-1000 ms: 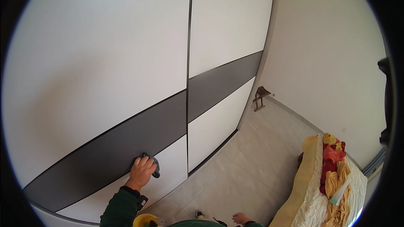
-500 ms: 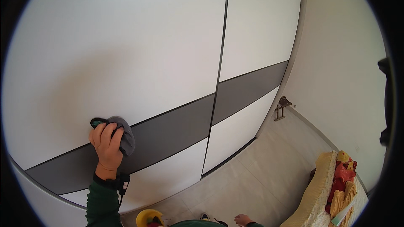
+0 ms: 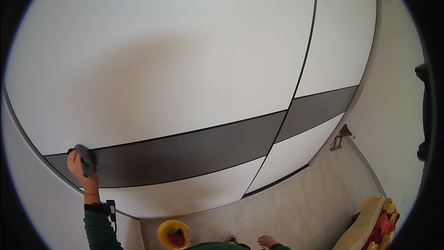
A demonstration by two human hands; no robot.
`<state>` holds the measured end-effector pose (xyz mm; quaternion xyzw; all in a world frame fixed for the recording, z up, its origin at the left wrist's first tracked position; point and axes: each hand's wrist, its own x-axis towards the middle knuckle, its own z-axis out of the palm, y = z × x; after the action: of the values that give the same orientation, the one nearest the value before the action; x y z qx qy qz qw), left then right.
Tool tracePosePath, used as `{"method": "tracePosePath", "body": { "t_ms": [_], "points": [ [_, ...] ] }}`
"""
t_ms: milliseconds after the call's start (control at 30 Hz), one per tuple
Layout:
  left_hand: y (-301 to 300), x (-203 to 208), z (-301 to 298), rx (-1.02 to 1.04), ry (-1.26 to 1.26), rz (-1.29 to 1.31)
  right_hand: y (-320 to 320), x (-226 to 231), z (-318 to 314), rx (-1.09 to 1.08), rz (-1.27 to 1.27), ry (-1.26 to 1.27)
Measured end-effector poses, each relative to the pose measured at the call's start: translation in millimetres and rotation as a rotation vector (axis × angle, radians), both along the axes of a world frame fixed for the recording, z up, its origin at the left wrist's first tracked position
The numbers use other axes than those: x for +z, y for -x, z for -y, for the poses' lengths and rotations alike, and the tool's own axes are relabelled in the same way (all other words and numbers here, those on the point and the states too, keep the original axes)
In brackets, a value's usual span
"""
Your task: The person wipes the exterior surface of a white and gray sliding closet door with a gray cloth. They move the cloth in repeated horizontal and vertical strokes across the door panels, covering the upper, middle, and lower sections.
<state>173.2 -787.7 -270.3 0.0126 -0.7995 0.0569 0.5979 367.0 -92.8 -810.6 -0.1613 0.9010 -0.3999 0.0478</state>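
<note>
At the far left, my left hand (image 3: 77,167) is closed around a grey cleaning cloth (image 3: 86,161) with a black part at its upper edge. The cloth is pressed against a wardrobe's sliding door (image 3: 185,74), at the left end of its dark grey band (image 3: 189,148). Part of the cloth is hidden behind my fingers. A small black device (image 3: 111,210) hangs by my left wrist, and its cable runs down the green sleeve. Low in the picture, my right hand (image 3: 267,241) hangs over the floor, fingers loosely apart, holding nothing.
On the tiled floor (image 3: 286,208), a yellow bucket (image 3: 161,235) with red and green things inside stands near my feet. A bed edge or padded seat (image 3: 363,222) with red and yellow fabrics is at the lower right. A small dark metal stand (image 3: 341,136) sits by the right wall.
My left hand has moved the cloth left along the door towards its left frame. The view has swung left, so more of the wardrobe and the bucket show.
</note>
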Motion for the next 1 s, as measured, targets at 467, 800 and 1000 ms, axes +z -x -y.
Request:
{"method": "tracePosePath", "body": {
  "t_ms": [467,800,1000],
  "points": [
    [14.5,-2.9,-13.0,-0.03,-0.24,-0.167,17.5,110.8,66.9,-0.364,1.178,-0.056],
    [47.1,9.4,-127.8,-0.29,0.104,-0.083,-79.4,34.9,67.5,-0.165,0.261,-0.261],
    [66.4,16.2,-194.9,-0.429,0.177,-0.056,-80.7,-6.8,40.0,-0.015,0.317,-0.44]
  ]
}}
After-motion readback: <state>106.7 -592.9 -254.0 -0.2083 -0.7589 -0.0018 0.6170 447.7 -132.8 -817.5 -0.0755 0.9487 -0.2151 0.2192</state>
